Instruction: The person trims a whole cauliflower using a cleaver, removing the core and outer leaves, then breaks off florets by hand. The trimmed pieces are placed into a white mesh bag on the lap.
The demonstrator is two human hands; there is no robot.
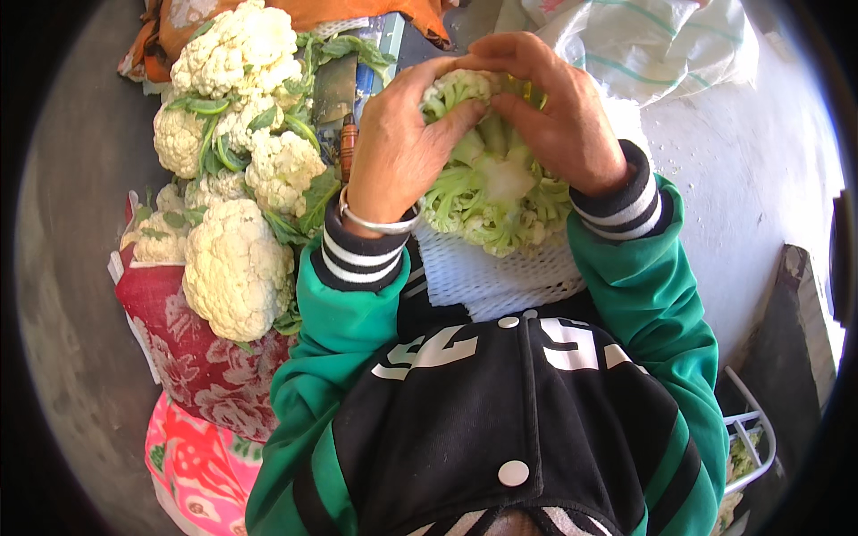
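A cauliflower [505, 183] rests stem side up before me, its pale cut stem facing upward and green stalks spreading around it. My left hand [402, 134] is closed around a floret [458, 91] at its far left side, thumb pressed along it. Opposite, my right hand [563, 121] curls over the far side of the head, fingers bent and thumb close to the left thumb. The fingertips of both hands nearly meet; whether the floret is still attached is hidden. Under the cauliflower lies a white mesh foam sheet [496, 281].
Several whole cauliflowers [237, 268] with leaves are heaped on my left, partly on a red floral cloth [201, 344]. A knife with a wooden handle [349, 143] lies beside them. A clear plastic bag [652, 45] is at the far right, a white metal frame [755, 447] at the near right.
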